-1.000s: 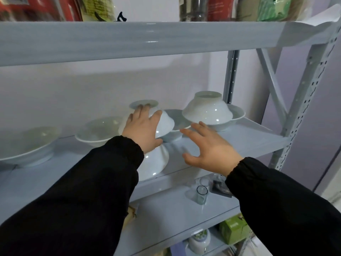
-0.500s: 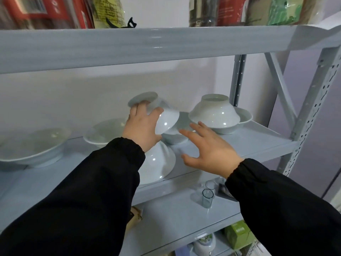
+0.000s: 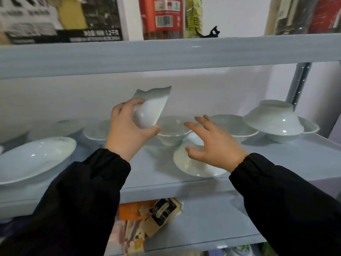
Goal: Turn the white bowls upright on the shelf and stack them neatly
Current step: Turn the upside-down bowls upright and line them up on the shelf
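Front of the grey metal shelf [image 3: 151,189]: a rim-down white ceramic bowl [image 3: 197,167] sits under the right hand [image 3: 215,145], released, fingers spread over the dome, contact unclear to me. Further in, the left hand [image 3: 129,130], thumb underneath, is grasping a second white ceramic bowl [image 3: 149,111], lifted clear and tipped sideways; I'd finish the roll until the rim is level, then lower it centred into the upright white bowl [image 3: 171,133] just behind. Far right, another rim-down white bowl [image 3: 273,121] rests on an upright one, not yet flipped.

On the shelf [image 3: 276,159], 1 front bowl [image 3: 191,165] lies before the row of bowls [image 3: 171,130], the top bowl [image 3: 273,121] upon the rightmost bowl [image 3: 311,127].
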`<state>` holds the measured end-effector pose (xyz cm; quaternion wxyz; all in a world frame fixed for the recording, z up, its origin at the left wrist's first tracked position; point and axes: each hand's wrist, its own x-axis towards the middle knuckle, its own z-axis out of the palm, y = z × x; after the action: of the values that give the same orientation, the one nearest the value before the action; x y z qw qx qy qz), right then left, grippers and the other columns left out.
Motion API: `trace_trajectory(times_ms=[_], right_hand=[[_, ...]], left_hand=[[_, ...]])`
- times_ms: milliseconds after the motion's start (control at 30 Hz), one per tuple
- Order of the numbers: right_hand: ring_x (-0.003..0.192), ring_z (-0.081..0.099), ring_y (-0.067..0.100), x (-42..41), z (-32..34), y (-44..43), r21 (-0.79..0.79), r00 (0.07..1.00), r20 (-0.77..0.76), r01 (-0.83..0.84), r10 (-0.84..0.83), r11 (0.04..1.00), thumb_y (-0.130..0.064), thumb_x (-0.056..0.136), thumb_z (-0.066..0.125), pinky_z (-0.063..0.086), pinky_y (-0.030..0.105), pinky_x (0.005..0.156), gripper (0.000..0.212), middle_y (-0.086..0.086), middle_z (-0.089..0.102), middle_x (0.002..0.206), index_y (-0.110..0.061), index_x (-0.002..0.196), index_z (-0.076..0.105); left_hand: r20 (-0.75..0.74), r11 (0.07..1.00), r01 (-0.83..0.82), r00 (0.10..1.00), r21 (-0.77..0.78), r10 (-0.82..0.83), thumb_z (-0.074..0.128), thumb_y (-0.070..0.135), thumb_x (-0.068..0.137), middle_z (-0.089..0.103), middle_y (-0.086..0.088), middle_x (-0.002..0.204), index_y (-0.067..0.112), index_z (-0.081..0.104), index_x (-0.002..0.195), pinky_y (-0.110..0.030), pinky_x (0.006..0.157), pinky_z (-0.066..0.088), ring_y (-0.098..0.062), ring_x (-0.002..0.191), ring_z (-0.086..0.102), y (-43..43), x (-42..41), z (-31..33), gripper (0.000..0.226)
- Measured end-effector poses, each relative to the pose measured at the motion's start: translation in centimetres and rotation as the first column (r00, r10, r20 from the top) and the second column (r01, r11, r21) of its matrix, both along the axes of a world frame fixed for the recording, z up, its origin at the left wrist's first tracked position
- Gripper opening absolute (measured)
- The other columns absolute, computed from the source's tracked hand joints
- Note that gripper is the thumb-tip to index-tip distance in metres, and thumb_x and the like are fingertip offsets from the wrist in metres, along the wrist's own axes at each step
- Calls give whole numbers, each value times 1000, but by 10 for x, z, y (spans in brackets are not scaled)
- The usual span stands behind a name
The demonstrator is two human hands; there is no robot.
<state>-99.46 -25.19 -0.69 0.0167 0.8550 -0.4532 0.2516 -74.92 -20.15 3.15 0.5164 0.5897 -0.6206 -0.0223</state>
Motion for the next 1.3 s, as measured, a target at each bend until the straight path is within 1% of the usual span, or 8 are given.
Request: trace_trajectory(times_ms=[33, 100, 233, 333, 467, 567, 867, 1300], right_hand=[[153, 10, 23, 14, 1, 0, -6, 1000, -3, -16, 16, 1000, -62, 82, 53, 24, 41, 121, 75, 2, 27, 162, -41, 151, 31], [153, 9, 21, 40, 2, 2, -13, 999, -12, -45, 45, 999, -61, 84, 55, 21, 38, 120, 74, 1, 25, 163, -41, 151, 31], [153, 7, 17, 85, 1, 7, 22, 993, 33, -117, 116, 993, -60, 85, 58, 25, 38, 117, 73, -3, 23, 163, -44, 150, 29], [153, 8, 18, 113, 0, 10, 34, 986, 36, -161, 160, 986, -62, 84, 55, 26, 40, 119, 73, -2, 24, 163, -45, 150, 29], [153, 8, 19, 140, 1, 15, 44, 979, 43, -200, 198, 979, -59, 86, 57, 21, 39, 121, 72, -2, 24, 163, -43, 150, 30], [153, 7, 19, 154, 0, 16, 42, 976, 44, -214, 212, 976, -58, 86, 57, 20, 38, 120, 71, -2, 23, 163, -42, 150, 31], [153, 5, 17, 168, -5, 18, 56, 981, 26, -194, 193, 979, -55, 88, 58, 17, 33, 119, 70, -3, 22, 164, -41, 151, 31], [153, 12, 20, 165, -11, 21, 56, 987, 39, -155, 153, 986, -55, 87, 60, 21, 36, 119, 69, 1, 28, 162, -43, 149, 33]], left_hand=[[-113, 1000, 7, 994, 8, -6, 87, 33, 67, 42, 8, 134, 49, 51, 122, -2, 92, 33, 18, 110, 38, 9, 16, 0, 68], [-392, 997, 71, 918, 16, -59, 86, 33, 70, 51, 5, 132, 53, 52, 118, -30, 93, 52, -4, 112, 56, 24, 46, -5, 62], [-795, 978, 199, 584, -55, -164, 73, 20, 86, 60, -7, 131, 32, 50, 137, -58, 83, 57, -28, 112, 64, 50, 95, -26, 57], [-905, 971, 234, 402, -50, -143, 75, 30, 82, 55, -9, 140, 27, 48, 141, -65, 84, 53, -36, 123, 56, 63, 120, -48, 65], [-960, 963, 270, 265, -15, -89, 57, 25, 98, 57, -14, 136, 20, 49, 139, -57, 76, 57, -40, 120, 56, 77, 129, -67, 42], [-988, 948, 316, 136, -22, -68, 50, 19, 102, 53, -16, 136, 15, 46, 138, -62, 74, 55, -44, 120, 53, 80, 130, -75, 37], [-983, 944, 306, 165, 126, 78, 41, 7, 102, 55, -19, 131, 7, 44, 138, -60, 69, 58, -40, 103, 62, 72, 143, -91, 36], [-985, 961, 239, 134, 140, 110, 47, 17, 104, 57, -10, 123, 14, 42, 139, -59, 75, 57, -39, 108, 60, 54, 143, -94, 36]])
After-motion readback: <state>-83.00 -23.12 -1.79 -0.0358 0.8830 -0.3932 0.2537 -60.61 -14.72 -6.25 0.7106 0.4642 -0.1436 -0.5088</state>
